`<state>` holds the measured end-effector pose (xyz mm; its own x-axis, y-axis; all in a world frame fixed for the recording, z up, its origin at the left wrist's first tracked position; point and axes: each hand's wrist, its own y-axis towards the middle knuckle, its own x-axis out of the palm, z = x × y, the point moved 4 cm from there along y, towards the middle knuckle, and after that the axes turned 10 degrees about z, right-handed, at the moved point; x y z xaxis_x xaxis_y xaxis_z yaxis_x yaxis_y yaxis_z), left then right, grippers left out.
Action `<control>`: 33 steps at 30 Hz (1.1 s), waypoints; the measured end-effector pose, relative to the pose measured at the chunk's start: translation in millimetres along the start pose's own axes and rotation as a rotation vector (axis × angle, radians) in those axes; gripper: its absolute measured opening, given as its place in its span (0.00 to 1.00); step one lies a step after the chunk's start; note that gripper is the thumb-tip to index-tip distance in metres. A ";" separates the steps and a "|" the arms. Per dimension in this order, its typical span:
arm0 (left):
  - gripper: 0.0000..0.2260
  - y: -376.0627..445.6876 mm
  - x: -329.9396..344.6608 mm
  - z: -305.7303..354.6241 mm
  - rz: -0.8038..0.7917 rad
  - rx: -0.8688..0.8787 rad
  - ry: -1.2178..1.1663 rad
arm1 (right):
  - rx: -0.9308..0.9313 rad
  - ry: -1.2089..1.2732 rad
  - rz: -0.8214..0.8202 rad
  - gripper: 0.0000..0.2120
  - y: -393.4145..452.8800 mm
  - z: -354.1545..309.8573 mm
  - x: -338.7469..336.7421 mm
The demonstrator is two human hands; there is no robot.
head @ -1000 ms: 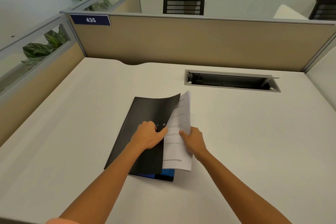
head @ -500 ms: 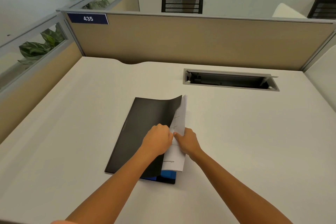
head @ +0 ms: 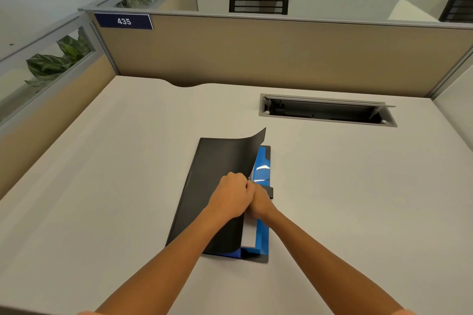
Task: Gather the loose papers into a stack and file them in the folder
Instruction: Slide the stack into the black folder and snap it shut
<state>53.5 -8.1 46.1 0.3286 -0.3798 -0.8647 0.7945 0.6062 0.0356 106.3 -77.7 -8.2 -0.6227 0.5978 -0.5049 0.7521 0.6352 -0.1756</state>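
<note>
Head view: only one.
Folder (head: 220,194): centre of frame on the desk (head: 102,186), black cover raised and curling.
Papers (head: 249,234): white strip low in the folder, under the cover, on the blue inner pocket (head: 262,166).
Left hand (head: 231,195): curled, gripping the cover's edge.
Right hand (head: 259,203): at the papers' edge; grip impossible to tell.
Advice: seat sheets fully, square edges, lower cover slowly.

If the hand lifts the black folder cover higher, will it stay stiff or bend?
Probably it bends: the black cover already curls at its far corner where the left hand holds it. It looks thin, so likely light. Its smooth surface may slip.
</note>
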 end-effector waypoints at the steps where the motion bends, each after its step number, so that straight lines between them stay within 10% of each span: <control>1: 0.15 0.3 0.2 0.4 0.005 -0.004 -0.014 | -0.003 0.004 0.006 0.12 0.2 1.0 -0.9; 13: 0.17 -0.2 20.1 0.2 -0.041 -0.029 -0.088 | 0.019 0.039 0.129 0.14 -15.7 35.1 -22.0; 25: 0.17 -12.9 49.7 20.7 -0.068 0.111 0.227 | -0.043 0.084 0.605 0.14 -20.7 61.9 -98.3; 33: 0.27 -29.5 55.6 20.5 -0.087 0.217 0.384 | -0.125 0.188 0.305 0.07 -9.5 59.1 -86.4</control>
<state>58.8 -61.4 7.1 0.0752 -0.1113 -0.9909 0.9131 0.4070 0.0236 165.7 -164.3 -12.8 -0.4115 0.8406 -0.3521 0.8842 0.4619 0.0695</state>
